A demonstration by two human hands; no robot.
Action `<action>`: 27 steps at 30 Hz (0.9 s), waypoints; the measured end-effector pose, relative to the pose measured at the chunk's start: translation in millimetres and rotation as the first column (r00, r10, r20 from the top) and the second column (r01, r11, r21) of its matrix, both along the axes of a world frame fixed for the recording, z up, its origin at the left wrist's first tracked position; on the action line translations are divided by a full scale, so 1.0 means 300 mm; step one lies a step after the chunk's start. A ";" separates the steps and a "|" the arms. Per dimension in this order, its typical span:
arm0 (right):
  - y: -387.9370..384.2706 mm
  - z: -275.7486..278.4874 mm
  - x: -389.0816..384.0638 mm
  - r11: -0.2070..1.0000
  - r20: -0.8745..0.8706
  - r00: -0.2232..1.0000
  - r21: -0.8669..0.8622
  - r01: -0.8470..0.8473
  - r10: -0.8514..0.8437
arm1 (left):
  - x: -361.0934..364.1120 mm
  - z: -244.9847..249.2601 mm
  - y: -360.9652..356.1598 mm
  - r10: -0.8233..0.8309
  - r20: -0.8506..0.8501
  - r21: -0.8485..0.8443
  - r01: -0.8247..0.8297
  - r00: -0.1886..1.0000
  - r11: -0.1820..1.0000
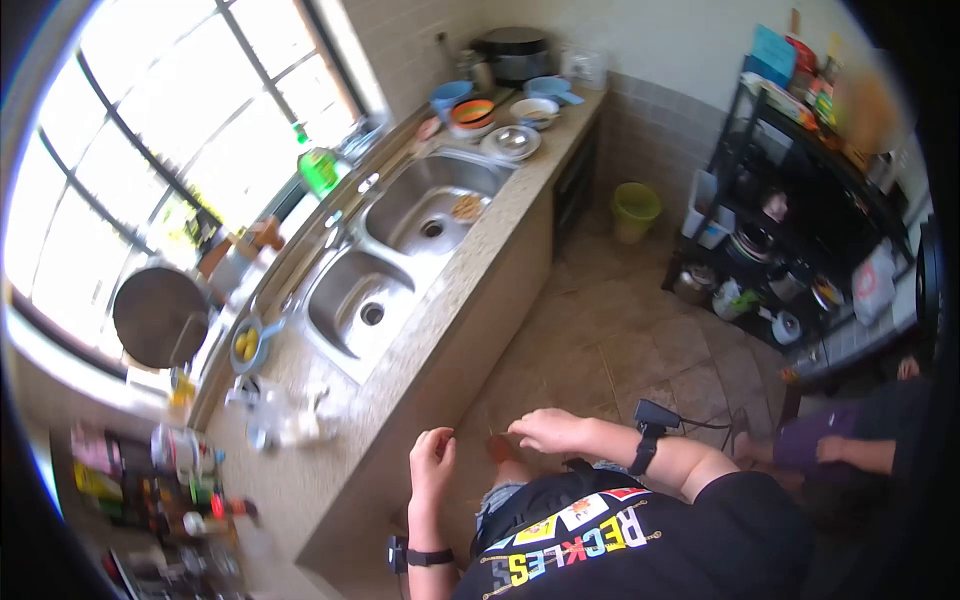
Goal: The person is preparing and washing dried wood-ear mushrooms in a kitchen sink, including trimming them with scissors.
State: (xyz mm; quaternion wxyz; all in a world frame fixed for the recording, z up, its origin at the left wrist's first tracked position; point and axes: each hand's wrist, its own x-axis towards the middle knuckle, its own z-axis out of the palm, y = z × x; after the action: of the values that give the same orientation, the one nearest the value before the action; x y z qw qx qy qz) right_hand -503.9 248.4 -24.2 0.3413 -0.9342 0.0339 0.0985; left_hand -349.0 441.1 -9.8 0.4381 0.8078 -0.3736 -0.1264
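"What's the left hand (432, 457) doing?"

"It's hanging near the counter (383, 422), its fingers resting curled — whether they're gripping anything, I can't tell."

"And the right hand (548, 432)?"

"It's hanging in front of the shirt (580, 545), well clear of the sink (357, 370), its fingers bending inward. I can't tell about its grip either. The two hands are hanging apart."

"Where's the counter standing?"

"It's running below the window (180, 100) — the sink is sitting in it, and a bowl (264, 347) is holding yellow fruit beside the nearer basin."
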 end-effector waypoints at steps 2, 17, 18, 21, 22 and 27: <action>-0.075 -0.064 0.012 0.995 0.072 0.994 0.068 0.076 -0.081 | 0.068 -0.049 -0.126 -0.065 -0.035 -0.021 0.064 0.997 0.998; -0.766 -0.205 -0.002 0.646 -0.008 0.670 0.256 0.719 -0.742 | 0.378 -0.093 -1.174 -0.505 -0.136 0.037 0.513 0.853 0.857; -0.764 -0.176 -0.014 0.640 -0.050 0.670 0.249 0.727 -0.741 | 0.360 -0.113 -1.170 -0.508 -0.133 0.029 0.516 0.851 0.856; -0.954 -0.277 -0.225 0.464 -0.257 0.503 0.199 0.863 -0.825 | 0.242 -0.171 -1.349 -0.600 -0.152 0.036 0.611 0.785 0.791; -1.098 -0.425 -0.373 0.367 -0.301 0.416 0.205 0.907 -0.858 | 0.162 -0.268 -1.430 -0.658 -0.140 0.091 0.672 0.739 0.735; -1.435 -0.638 -0.827 -0.117 -0.439 0.004 0.248 0.962 -0.898 | -0.085 -0.403 -1.555 -0.755 -0.244 0.245 0.792 0.609 0.559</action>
State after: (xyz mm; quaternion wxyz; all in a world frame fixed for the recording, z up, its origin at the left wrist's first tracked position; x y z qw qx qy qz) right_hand -752.0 -182.2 -215.7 0.5301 -0.5015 0.6752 -0.1079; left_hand -374.4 -25.5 -130.7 0.2168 0.6139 -0.6382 -0.4108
